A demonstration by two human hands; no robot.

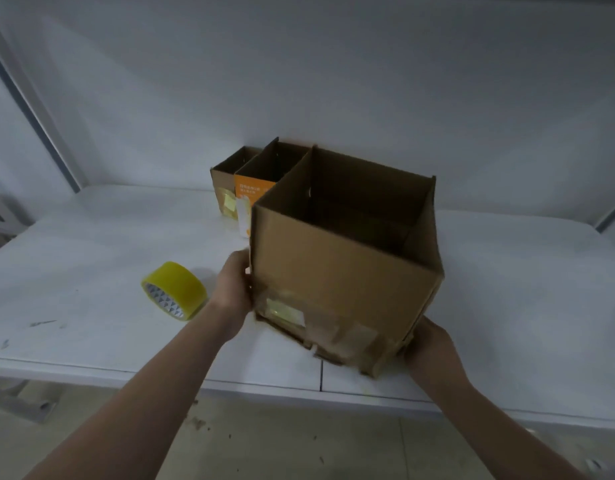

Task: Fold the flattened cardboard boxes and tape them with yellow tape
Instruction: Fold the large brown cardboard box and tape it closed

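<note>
With your left hand (235, 289) gripping its left edge and your right hand (434, 351) clasping its lower right corner, the taped cardboard box (340, 282) sits tilted near the desk's (91, 306) front edge; it seems ready for setting down, so level it before releasing.

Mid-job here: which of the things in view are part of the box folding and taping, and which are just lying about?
Job: large cardboard box, held by left hand and right hand; yellow tape roll; small brown box and orange box behind it.
Lying about: white table; grey frame beneath it; scraps on the floor.
</note>
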